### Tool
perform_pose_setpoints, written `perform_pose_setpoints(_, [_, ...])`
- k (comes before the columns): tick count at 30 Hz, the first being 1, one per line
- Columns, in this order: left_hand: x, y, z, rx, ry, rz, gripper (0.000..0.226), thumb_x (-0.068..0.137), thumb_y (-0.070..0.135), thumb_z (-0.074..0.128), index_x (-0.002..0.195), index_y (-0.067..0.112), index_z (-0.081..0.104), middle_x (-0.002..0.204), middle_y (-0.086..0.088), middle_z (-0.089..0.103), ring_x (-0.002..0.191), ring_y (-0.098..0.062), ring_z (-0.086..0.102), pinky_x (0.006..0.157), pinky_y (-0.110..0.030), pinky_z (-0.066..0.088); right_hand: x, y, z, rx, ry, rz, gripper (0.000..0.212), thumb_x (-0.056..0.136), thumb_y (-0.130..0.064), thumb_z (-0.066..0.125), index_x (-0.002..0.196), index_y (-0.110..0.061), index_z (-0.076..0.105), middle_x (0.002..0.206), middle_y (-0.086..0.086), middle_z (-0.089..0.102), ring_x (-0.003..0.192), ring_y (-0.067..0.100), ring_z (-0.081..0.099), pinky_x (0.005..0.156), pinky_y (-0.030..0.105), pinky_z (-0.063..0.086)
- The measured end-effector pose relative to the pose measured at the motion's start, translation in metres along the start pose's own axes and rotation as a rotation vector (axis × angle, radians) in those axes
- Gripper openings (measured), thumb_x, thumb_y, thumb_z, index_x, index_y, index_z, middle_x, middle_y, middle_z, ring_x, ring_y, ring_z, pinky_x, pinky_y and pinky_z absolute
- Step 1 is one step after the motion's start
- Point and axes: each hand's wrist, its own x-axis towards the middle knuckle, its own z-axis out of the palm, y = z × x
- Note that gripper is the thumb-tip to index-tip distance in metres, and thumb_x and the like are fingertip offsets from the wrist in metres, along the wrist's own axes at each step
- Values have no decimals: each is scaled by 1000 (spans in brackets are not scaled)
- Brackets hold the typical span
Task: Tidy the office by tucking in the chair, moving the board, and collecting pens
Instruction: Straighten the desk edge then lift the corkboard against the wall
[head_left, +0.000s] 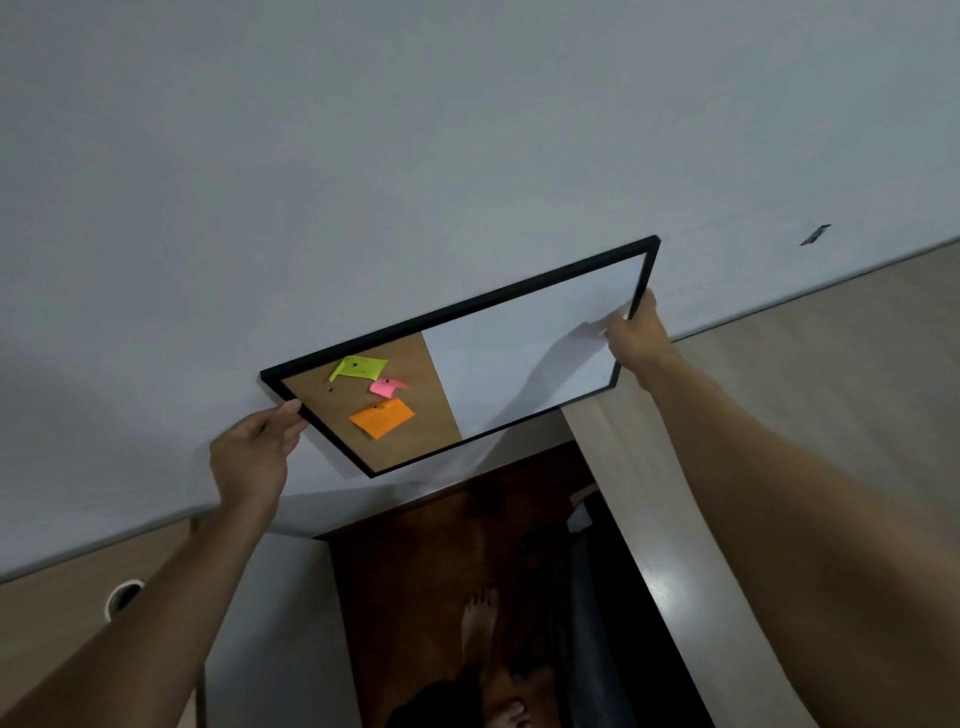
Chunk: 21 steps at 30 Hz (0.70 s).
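Up against the pale grey wall (363, 156), head view: black-framed board (462, 364) held up by both short ends, tilted, long side running from lower left to upper right. Cannot tell whether flat on the wall or just off it; soft shadow under the lower edge.

Left hand (254, 452) gripping the left short end of the frame, thumb laid on the front edge, fingers curled behind. Right hand (636, 338) gripping the right short end, thumb on the white face, fingers round the outer edge. Both forearms bare, reaching forward.

Board face split in two: cork panel (431, 410) on the left part, whiteboard panel (545, 343) on the right, blank. Pinned to the cork: yellow-green note (358, 368) uppermost, pink note (387, 386) just below and right of it, orange note (382, 418) lowest and largest. One more pin (330, 389) left of the pink note, nothing seen under it.

Below the wall line: brown table (52, 613) at lower left with a round cable hole (123, 595); light wood table (857, 364) at right, back edge meeting the wall. Lower right corner of the board overlapping the light wood in view; contact not readable. Between the two tables, a gap down to a dark reddish floor (415, 597), with bare feet (480, 618) on it. Small dark mark (814, 235) on the wall, right of the board and well apart from it.
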Motion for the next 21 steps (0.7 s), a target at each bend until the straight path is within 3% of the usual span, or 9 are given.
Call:
perform_pose_setpoints(3, [-1, -3, 3, -2, -1, -4, 10, 98, 25, 76, 103, 20, 84, 97, 2, 84, 103, -21, 82, 96, -28, 63, 0, 3, 3, -11, 18, 21, 72, 108, -28, 47, 170, -15, 13, 164, 10, 47, 145, 34, 51, 123, 54, 42])
perform_pose_setpoints(6, [-3, -2, 8, -10, -19, -11, 22, 99, 26, 75, 113, 11, 82, 102, 0, 84, 106, -23, 81, 99, -30, 62, -3, 9, 5, -30, 35, 36, 65, 107, -29, 49, 164, -9, 28, 158, 14, 52, 141, 35, 55, 120, 54, 46])
perform_pose_setpoints(9, [-7, 5, 19, -29, -52, 1, 21, 96, 30, 79, 109, 15, 83, 102, 1, 85, 104, -18, 81, 90, -20, 63, -6, 17, 10, -53, 7, -3, 43, 107, -28, 47, 146, -8, 47, 139, 13, 63, 123, 31, 63, 107, 47, 54])
perform_pose_setpoints(12, [-13, 13, 39, -37, -111, 24, 16, 97, 29, 78, 106, 17, 83, 104, 5, 85, 104, -16, 81, 93, -22, 62, -10, 26, 15, -44, -68, -8, 43, 109, -27, 44, 149, -13, 45, 139, 8, 62, 110, 22, 64, 85, 33, 52])
perform_pose_setpoints(13, [-16, 16, 48, -40, -138, 30, 14, 96, 29, 79, 104, 18, 83, 105, 5, 85, 104, -15, 81, 94, -22, 62, -12, 29, 17, -37, -90, -7, 42, 109, -26, 44, 150, -14, 45, 142, 8, 62, 113, 23, 64, 83, 31, 50])
perform_pose_setpoints(17, [-27, 22, 89, -59, -218, 24, 26, 93, 33, 82, 109, 12, 82, 105, 0, 85, 105, -15, 81, 91, -20, 62, -18, 38, 26, -28, -152, 13, 53, 111, -23, 43, 163, -16, 37, 162, 6, 52, 148, 27, 50, 114, 37, 44])
perform_pose_setpoints(21, [-35, 23, 136, -34, -284, 31, 32, 92, 38, 83, 108, 9, 81, 103, -3, 85, 105, -16, 81, 97, -28, 63, -18, 44, 29, -20, -158, 24, 62, 110, -22, 41, 170, -14, 25, 169, 6, 44, 156, 27, 42, 130, 47, 35])
